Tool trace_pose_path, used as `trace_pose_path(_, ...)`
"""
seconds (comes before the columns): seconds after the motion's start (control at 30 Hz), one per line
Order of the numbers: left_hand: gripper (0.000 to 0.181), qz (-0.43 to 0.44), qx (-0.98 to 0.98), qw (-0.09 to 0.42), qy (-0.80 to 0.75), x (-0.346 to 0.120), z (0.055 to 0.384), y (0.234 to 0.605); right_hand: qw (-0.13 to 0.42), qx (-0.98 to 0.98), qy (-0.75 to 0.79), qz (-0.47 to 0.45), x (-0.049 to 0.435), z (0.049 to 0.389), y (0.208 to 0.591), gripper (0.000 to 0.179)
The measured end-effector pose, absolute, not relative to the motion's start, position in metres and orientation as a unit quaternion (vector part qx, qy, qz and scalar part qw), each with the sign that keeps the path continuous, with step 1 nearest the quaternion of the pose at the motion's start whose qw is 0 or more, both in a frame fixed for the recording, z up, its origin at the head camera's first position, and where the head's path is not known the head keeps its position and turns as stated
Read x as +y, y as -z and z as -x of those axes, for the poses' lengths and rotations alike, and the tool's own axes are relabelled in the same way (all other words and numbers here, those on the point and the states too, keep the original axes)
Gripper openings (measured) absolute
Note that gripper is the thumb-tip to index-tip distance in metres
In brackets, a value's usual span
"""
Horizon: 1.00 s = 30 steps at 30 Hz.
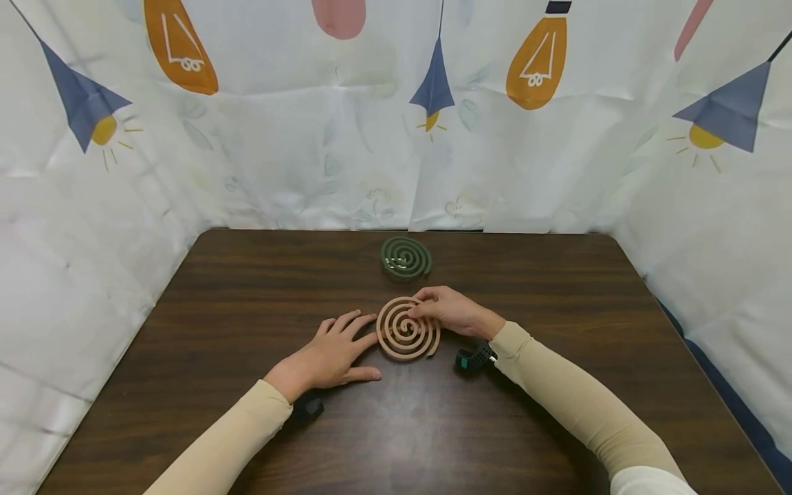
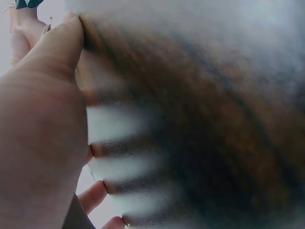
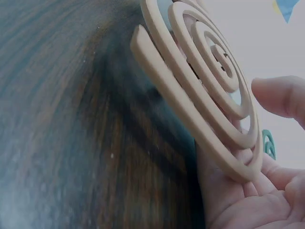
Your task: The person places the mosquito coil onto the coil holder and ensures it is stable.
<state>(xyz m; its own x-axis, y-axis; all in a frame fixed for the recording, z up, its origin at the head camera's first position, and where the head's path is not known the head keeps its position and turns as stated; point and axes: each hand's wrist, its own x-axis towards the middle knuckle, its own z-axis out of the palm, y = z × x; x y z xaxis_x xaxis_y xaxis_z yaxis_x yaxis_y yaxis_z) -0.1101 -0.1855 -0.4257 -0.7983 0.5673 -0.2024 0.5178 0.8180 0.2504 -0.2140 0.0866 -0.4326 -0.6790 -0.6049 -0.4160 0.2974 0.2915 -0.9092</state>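
Note:
A tan mosquito coil (image 1: 405, 328) is in the middle of the head view. My right hand (image 1: 454, 311) holds it from the right side, thumb over the top and fingers underneath. The right wrist view shows the coil (image 3: 190, 81) tilted above the table, supported by the fingers (image 3: 228, 195). On the table to the left, my left hand (image 1: 331, 354) lies spread, with its index fingertip right at the coil's left edge. The left wrist view shows its thumb (image 2: 52, 52) and fingertips down on the tabletop, with no object under them.
Behind the tan coil, near the table's far edge, lies a green mosquito coil (image 1: 405, 258) with small shiny marks on it. The dark wooden table (image 1: 278, 268) is enclosed by a white printed curtain (image 1: 278, 151) at the back and sides. Black wrist cameras (image 1: 473, 359) sit under both wrists.

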Motion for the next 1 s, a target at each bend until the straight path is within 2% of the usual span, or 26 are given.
trace_pose_path(1.0,0.077,-0.292,0.943,0.133,-0.089,-0.185,0.110,0.425,0.370,0.739,0.555,0.095,0.132,0.212,0.425,0.031)
